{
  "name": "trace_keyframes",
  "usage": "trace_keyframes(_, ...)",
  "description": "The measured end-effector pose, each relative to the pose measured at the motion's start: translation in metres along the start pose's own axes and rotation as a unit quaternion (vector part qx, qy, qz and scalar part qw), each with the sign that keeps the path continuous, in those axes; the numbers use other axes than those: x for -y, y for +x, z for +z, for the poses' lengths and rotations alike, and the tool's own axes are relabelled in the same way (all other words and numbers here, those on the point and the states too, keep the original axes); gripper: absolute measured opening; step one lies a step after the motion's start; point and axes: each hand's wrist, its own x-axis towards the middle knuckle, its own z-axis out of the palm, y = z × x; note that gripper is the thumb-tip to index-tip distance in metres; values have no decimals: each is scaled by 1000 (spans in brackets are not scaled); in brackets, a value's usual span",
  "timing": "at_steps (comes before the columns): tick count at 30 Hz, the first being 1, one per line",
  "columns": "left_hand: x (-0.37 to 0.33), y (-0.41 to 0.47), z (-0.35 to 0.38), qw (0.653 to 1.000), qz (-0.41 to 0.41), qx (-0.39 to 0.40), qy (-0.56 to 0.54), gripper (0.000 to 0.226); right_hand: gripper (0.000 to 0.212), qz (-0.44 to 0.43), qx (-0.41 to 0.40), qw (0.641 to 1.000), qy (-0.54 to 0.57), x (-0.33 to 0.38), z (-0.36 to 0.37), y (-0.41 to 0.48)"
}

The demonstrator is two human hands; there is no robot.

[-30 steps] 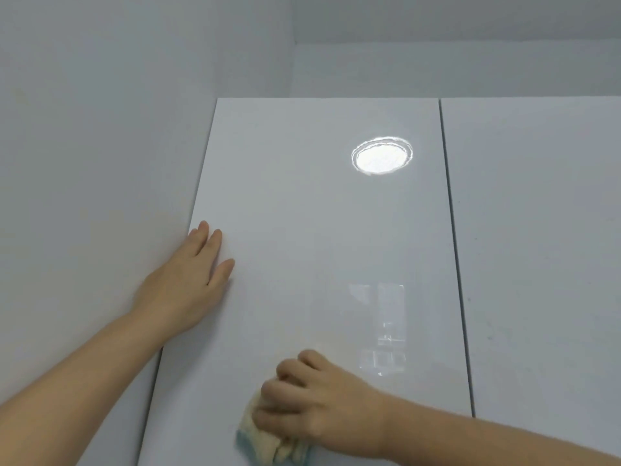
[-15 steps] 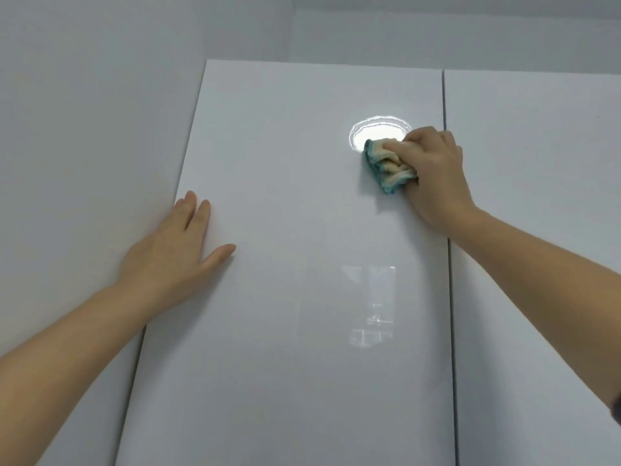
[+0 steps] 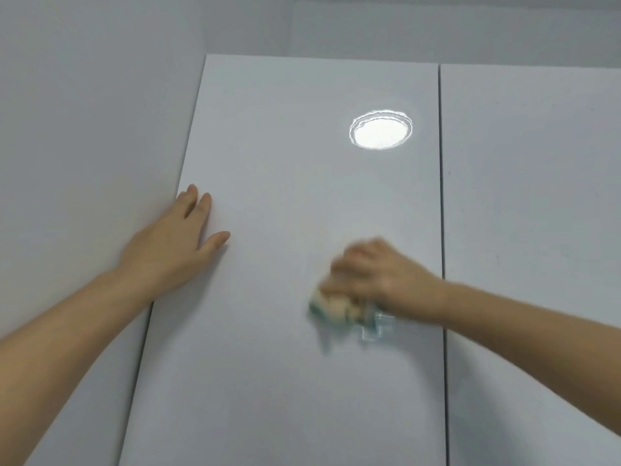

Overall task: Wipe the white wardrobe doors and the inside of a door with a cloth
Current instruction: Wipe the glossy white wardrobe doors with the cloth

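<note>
A glossy white wardrobe door (image 3: 285, 163) fills the middle of the head view, with a second white door (image 3: 531, 196) to its right across a thin dark gap. My left hand (image 3: 171, 250) lies flat with straight fingers on the left edge of the middle door. My right hand (image 3: 379, 274), blurred by motion, grips a bunched yellow and teal cloth (image 3: 336, 306) and presses it against the door's lower right part.
A plain white wall (image 3: 84, 146) meets the door's left edge. A round ceiling lamp is mirrored as a bright reflection (image 3: 381, 130) near the door's upper right. A fainter window reflection (image 3: 376, 326) shows just below the cloth.
My right hand swept the cloth from the door's bottom up to the lamp reflection, then back down to the lower right. My left hand stayed flat on the left edge.
</note>
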Motion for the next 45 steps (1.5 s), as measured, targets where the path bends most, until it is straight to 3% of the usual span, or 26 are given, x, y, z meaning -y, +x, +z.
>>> trace_keyframes(4, 2, 1, 0, 1000, 7, 3, -21, 70, 28, 233, -131, 962, -57, -64, 7, 84)
trace_keyframes(8, 2, 2, 2, 999, 9, -1, -49, 64, 19, 404, -182, 894, -63, -63, 18, 145)
trace_keyframes(11, 0, 2, 0, 998, 5, 1, -67, 58, 18, 360, -161, 918, -46, -24, 35, 151)
trace_keyframes(15, 0, 6, -5, 996, 11, 11, -85, 56, 16, 194, -134, 972, 0, 61, 66, 121)
trace_keyframes(18, 2, 3, -3, 996, 9, 20, -82, 63, 16, 62, -65, 996, 28, 116, 76, 86)
trace_keyframes(21, 1, 1, 0, 998, 2, 22, -61, 70, 18, -16, -7, 1000, 17, 104, 65, 67)
trace_keyframes(23, 1, -1, 1, 999, 0, 20, -43, 73, 20, 29, -32, 999, -17, 56, 47, 65)
trace_keyframes(27, -1, -5, 3, 1000, -5, 16, -24, 73, 28, 253, -132, 956, -70, -45, -1, 54)
trace_keyframes(30, -6, -11, 7, 1000, -11, 11, -25, 73, 33, 320, -138, 936, -53, -36, 3, 50)
trace_keyframes(33, -16, -25, 15, 999, 2, 14, -32, 73, 26, 262, -123, 957, -12, 25, 24, 32)
trace_keyframes(37, -31, -52, 27, 997, 74, 8, -2, 72, 24, 81, -21, 995, 52, 124, 41, -31)
trace_keyframes(40, -39, -72, 34, 993, 110, 36, 29, 76, 22, -37, 50, 996, 62, 143, 37, -54)
trace_keyframes(42, -41, -81, 38, 989, 135, 30, 54, 76, 23, -26, 35, 998, 46, 114, 31, -48)
trace_keyframes(45, -40, -87, 41, 983, 165, 5, 80, 77, 33, 187, -68, 980, -3, 46, 13, -30)
